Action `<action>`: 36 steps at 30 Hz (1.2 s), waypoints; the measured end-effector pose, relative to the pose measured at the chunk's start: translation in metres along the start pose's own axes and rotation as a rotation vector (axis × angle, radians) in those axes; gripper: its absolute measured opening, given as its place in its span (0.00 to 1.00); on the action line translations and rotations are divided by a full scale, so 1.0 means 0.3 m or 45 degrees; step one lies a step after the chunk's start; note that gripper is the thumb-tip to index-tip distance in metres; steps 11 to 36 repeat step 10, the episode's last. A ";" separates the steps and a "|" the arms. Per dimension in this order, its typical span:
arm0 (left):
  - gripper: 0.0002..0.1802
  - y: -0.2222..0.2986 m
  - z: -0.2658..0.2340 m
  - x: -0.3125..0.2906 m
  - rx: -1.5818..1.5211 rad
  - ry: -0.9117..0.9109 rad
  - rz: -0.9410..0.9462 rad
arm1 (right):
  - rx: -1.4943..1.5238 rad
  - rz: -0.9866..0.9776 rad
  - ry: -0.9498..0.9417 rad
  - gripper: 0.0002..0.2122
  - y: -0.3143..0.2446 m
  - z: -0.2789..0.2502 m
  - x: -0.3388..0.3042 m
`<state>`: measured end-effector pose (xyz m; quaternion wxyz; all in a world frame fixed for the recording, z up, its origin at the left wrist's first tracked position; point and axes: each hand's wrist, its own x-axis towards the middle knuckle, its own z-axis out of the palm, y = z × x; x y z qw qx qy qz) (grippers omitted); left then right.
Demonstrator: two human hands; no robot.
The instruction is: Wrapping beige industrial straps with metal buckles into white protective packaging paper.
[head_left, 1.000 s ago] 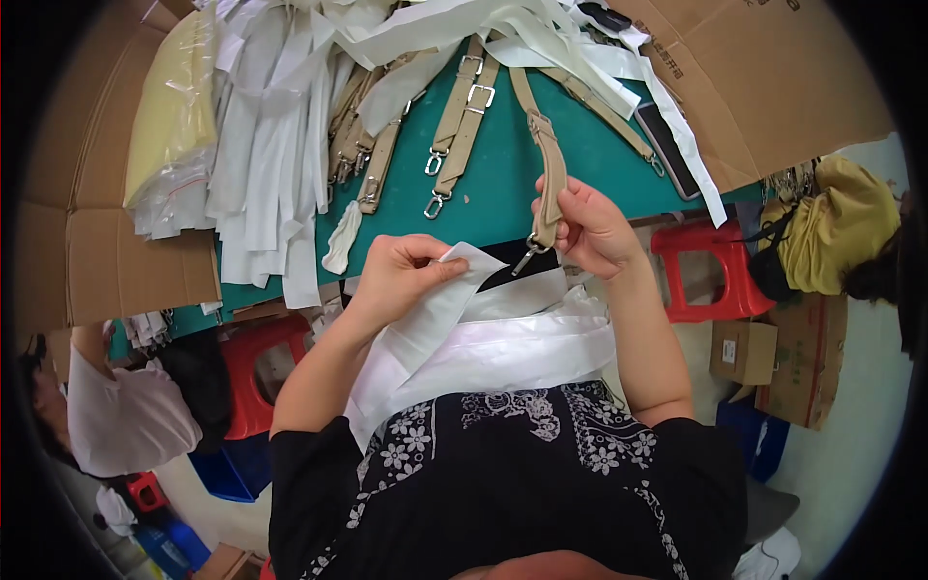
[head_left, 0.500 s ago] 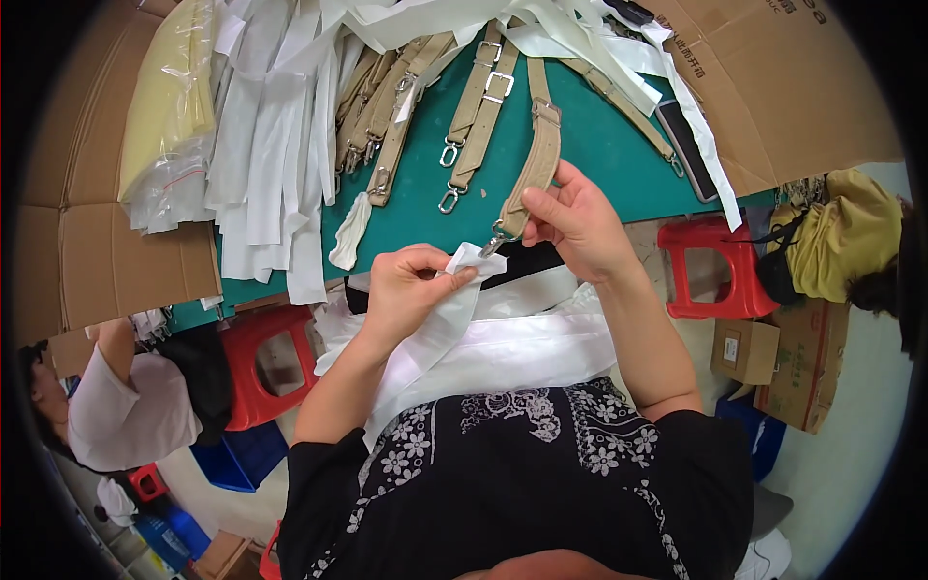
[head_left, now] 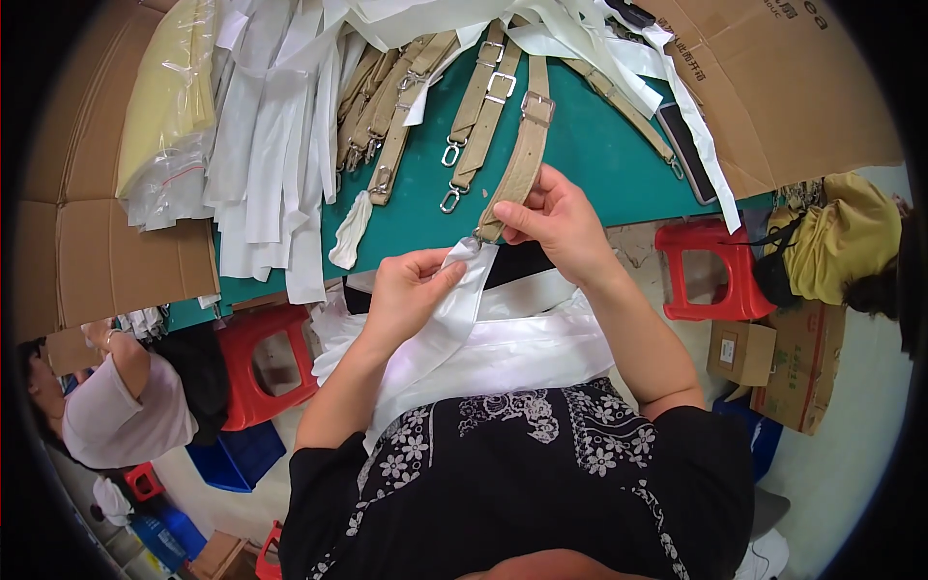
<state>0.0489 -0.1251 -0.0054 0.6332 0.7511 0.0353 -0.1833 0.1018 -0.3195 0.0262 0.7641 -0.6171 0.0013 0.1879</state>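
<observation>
My right hand (head_left: 551, 218) grips a beige strap (head_left: 527, 159) just above its lower end, thumb on top. The strap has a metal buckle and runs up onto the green table. My left hand (head_left: 414, 295) pinches a white plastic strip (head_left: 454, 302), whose upper end now covers most of the metal clasp at the strap's end. Down from the left hand, the strip trails toward my lap, where more white strips (head_left: 522, 348) lie. Beside the held strap, two more beige straps (head_left: 477, 121) with buckles and metal clasps lie on the table.
White strips (head_left: 275, 164) hang over the table's (head_left: 406, 232) left part, near a yellow plastic-wrapped bundle (head_left: 169, 97). More straps (head_left: 391, 97) are heaped beside them. A phone (head_left: 686, 150) lies at right. Cardboard flanks both sides. Red stools (head_left: 710, 271) and other people are beyond.
The strap's end and my right hand have shifted slightly left and down. The white strip has come up over the metal clasp, which showed plainly before.
</observation>
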 end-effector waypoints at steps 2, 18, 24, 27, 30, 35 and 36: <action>0.13 0.001 -0.002 0.003 -0.027 -0.013 -0.024 | -0.057 -0.008 -0.022 0.14 0.002 -0.004 0.008; 0.13 -0.006 -0.006 0.007 -0.130 -0.158 0.066 | -0.072 0.259 -0.196 0.17 0.019 -0.036 0.048; 0.13 -0.006 -0.006 0.007 -0.130 -0.158 0.066 | -0.072 0.259 -0.196 0.17 0.019 -0.036 0.048; 0.13 -0.006 -0.006 0.007 -0.130 -0.158 0.066 | -0.072 0.259 -0.196 0.17 0.019 -0.036 0.048; 0.13 -0.006 -0.006 0.007 -0.130 -0.158 0.066 | -0.072 0.259 -0.196 0.17 0.019 -0.036 0.048; 0.13 -0.006 -0.006 0.007 -0.130 -0.158 0.066 | -0.072 0.259 -0.196 0.17 0.019 -0.036 0.048; 0.13 -0.006 -0.006 0.007 -0.130 -0.158 0.066 | -0.072 0.259 -0.196 0.17 0.019 -0.036 0.048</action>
